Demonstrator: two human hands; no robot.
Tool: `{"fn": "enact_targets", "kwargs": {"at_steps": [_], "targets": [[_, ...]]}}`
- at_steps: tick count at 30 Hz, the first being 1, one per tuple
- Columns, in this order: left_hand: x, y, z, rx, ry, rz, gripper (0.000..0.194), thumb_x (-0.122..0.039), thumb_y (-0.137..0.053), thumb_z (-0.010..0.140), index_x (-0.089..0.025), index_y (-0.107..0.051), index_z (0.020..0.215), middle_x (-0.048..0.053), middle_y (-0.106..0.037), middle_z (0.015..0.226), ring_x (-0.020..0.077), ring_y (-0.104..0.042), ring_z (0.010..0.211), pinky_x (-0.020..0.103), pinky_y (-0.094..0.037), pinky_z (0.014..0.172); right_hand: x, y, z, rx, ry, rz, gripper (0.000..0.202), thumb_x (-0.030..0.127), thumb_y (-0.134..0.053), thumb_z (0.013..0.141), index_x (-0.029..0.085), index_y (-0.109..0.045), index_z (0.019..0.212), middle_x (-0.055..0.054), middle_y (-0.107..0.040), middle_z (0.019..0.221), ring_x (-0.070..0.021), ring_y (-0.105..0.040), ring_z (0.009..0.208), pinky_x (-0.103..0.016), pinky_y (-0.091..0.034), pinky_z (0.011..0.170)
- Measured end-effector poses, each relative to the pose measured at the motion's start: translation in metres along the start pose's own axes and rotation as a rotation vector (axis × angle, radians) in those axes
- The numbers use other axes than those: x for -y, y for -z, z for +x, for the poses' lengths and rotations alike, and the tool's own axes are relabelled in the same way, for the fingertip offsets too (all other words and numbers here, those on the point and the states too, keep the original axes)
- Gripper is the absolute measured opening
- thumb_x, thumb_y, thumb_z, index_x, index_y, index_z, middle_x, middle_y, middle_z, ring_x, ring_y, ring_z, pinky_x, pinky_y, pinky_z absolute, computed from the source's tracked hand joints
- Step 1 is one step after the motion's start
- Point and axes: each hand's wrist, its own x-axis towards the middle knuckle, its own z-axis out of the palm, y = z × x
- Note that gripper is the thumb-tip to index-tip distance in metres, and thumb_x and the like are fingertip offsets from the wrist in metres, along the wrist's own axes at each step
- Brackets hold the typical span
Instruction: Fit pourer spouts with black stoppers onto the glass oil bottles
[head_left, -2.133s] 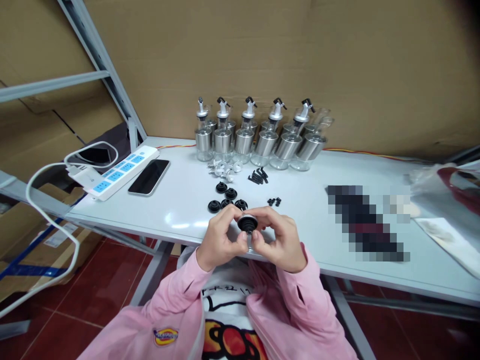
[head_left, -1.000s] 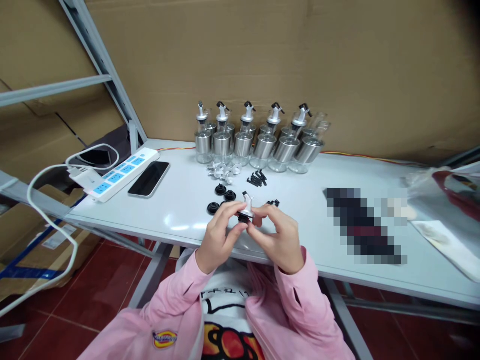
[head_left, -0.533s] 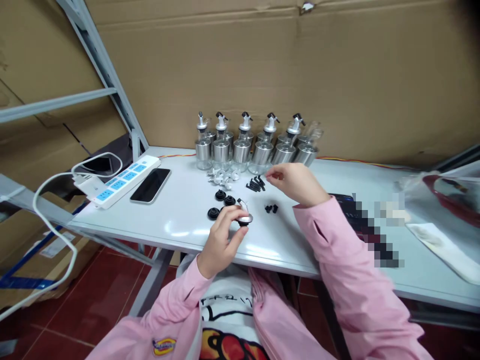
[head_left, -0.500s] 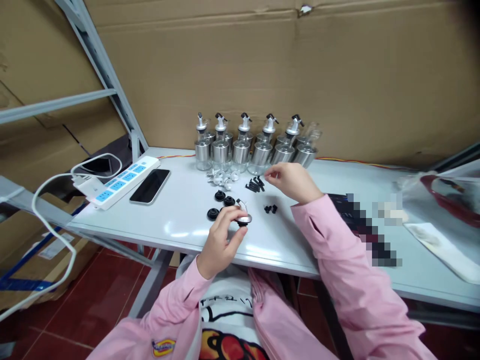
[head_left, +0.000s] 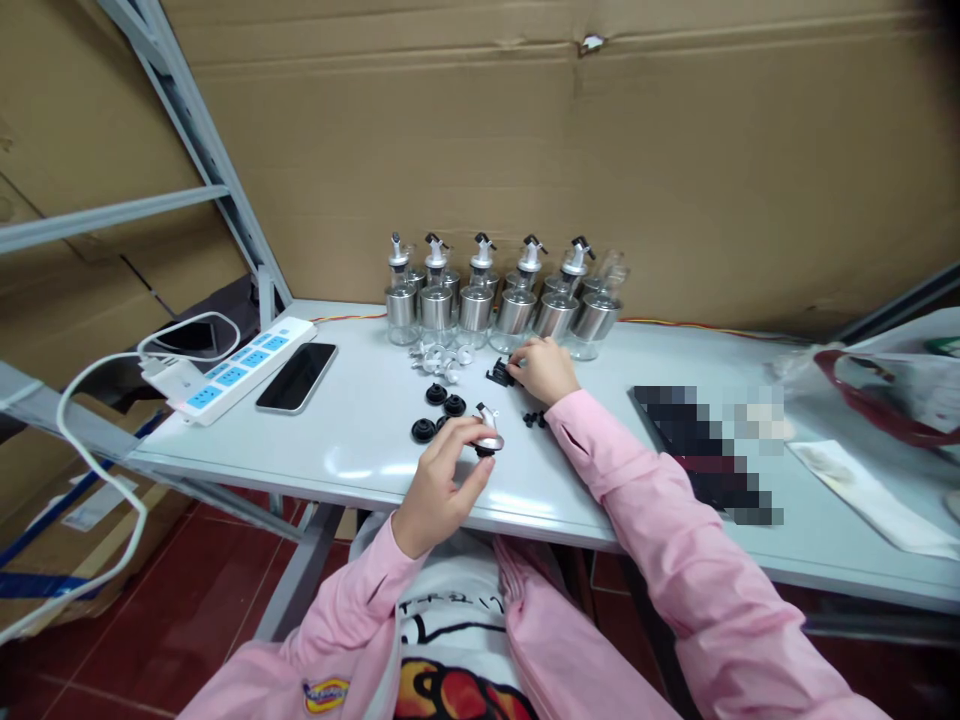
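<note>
Between the thumb and fingers of my left hand (head_left: pixel 444 488) is a silver pourer top (head_left: pixel 489 441) with a black base, its spout pointing up. My right hand (head_left: pixel 541 368) reaches down to a small pile of black parts (head_left: pixel 499 372), its fingertips together at the pile's right edge; whether they grip a piece is hidden. Smaller black pieces (head_left: pixel 534 420) lie under the right wrist. Black round stoppers (head_left: pixel 436 394) sit left of the held top, and clear and silver pieces (head_left: pixel 444 360) lie behind them.
Glass bottles with steel sleeves (head_left: pixel 475 310) stand in rows at the back, several with pourers. A phone (head_left: pixel 298 377) and a white power strip (head_left: pixel 247 370) lie at the left. A partly blurred dark object (head_left: pixel 675 420) and a white strip (head_left: pixel 862 490) are at the right.
My right hand has moved left and down to the pile of black parts. My left hand holds the pourer top in nearly the same place. The view has shifted slightly.
</note>
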Motion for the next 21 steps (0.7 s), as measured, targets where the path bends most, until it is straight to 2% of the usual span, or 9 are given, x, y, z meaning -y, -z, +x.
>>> {"fn": "enact_targets", "kwargs": {"at_steps": [3,6,9,11,14,17,19,21], "targets": [[0.002,-0.002,-0.002,-0.024,0.019,-0.041,0.021,-0.017,-0.050,0.087,-0.019,-0.050,0.108,0.008,-0.055,0.108,0.0164,-0.054,0.103,0.029,-0.045,0.089,-0.001,0.002,0.002,-0.075,-0.044,0.068,0.018,0.023,-0.054,0.077,0.016,-0.070,0.076,-0.012,-0.066,0.098,-0.0275,-0.051,0.096,-0.040,-0.039,0.077],[0.006,-0.005,-0.006,-0.038,0.054,-0.103,0.019,-0.015,-0.049,0.086,-0.018,-0.048,0.105,0.009,-0.055,0.107,0.0168,-0.056,0.102,0.031,-0.045,0.090,0.000,0.015,0.000,-0.178,-0.087,0.194,0.017,0.022,-0.053,0.077,0.014,-0.068,0.075,-0.012,-0.068,0.093,-0.0255,-0.056,0.090,-0.038,-0.041,0.075],[0.007,-0.006,-0.007,-0.026,0.091,-0.131,0.019,-0.012,-0.047,0.083,-0.018,-0.045,0.101,0.008,-0.056,0.103,0.0168,-0.057,0.100,0.032,-0.045,0.090,0.002,0.035,-0.009,-0.246,-0.098,0.461,0.015,0.023,-0.052,0.077,0.015,-0.064,0.073,-0.006,-0.068,0.073,-0.0182,-0.060,0.070,-0.032,-0.043,0.070],[0.003,-0.005,-0.003,-0.006,0.102,-0.112,0.021,-0.009,-0.047,0.080,-0.018,-0.044,0.099,0.007,-0.057,0.100,0.0162,-0.058,0.096,0.031,-0.046,0.087,0.004,0.046,-0.016,-0.260,-0.054,0.643,0.015,0.026,-0.053,0.077,0.016,-0.061,0.072,-0.004,-0.066,0.068,-0.0159,-0.060,0.065,-0.030,-0.044,0.067],[-0.013,0.003,0.017,0.031,0.037,-0.032,0.021,-0.008,-0.051,0.076,-0.018,-0.046,0.095,0.005,-0.057,0.094,0.0140,-0.057,0.088,0.028,-0.047,0.081,0.006,0.057,-0.023,-0.229,0.006,0.868,0.017,0.033,-0.059,0.074,0.016,-0.058,0.070,-0.003,-0.064,0.066,-0.0143,-0.058,0.063,-0.028,-0.044,0.062],[-0.025,0.011,0.049,0.099,-0.081,-0.004,0.018,-0.013,-0.056,0.078,-0.018,-0.047,0.093,0.004,-0.059,0.093,0.0141,-0.057,0.087,0.028,-0.048,0.081,0.006,0.061,-0.023,-0.211,0.048,1.065,0.021,0.033,-0.069,0.065,0.016,-0.056,0.066,0.000,-0.061,0.063,-0.0115,-0.056,0.058,-0.026,-0.045,0.057],[-0.022,0.010,0.071,0.146,-0.168,-0.003,0.016,-0.018,-0.059,0.079,-0.018,-0.046,0.089,0.004,-0.059,0.092,0.0141,-0.058,0.085,0.029,-0.048,0.080,0.006,0.062,-0.022,-0.244,0.051,1.146,0.022,0.031,-0.073,0.061,0.016,-0.057,0.065,0.002,-0.060,0.061,-0.0102,-0.054,0.056,-0.025,-0.045,0.056],[-0.009,0.005,0.086,0.167,-0.198,-0.054,0.018,-0.019,-0.061,0.077,-0.018,-0.046,0.087,0.003,-0.057,0.090,0.0136,-0.058,0.083,0.030,-0.050,0.080,0.006,0.062,-0.024,-0.310,0.060,1.162,0.020,0.028,-0.073,0.063,0.017,-0.060,0.072,0.002,-0.059,0.062,-0.0102,-0.055,0.056,-0.025,-0.046,0.055]]}}
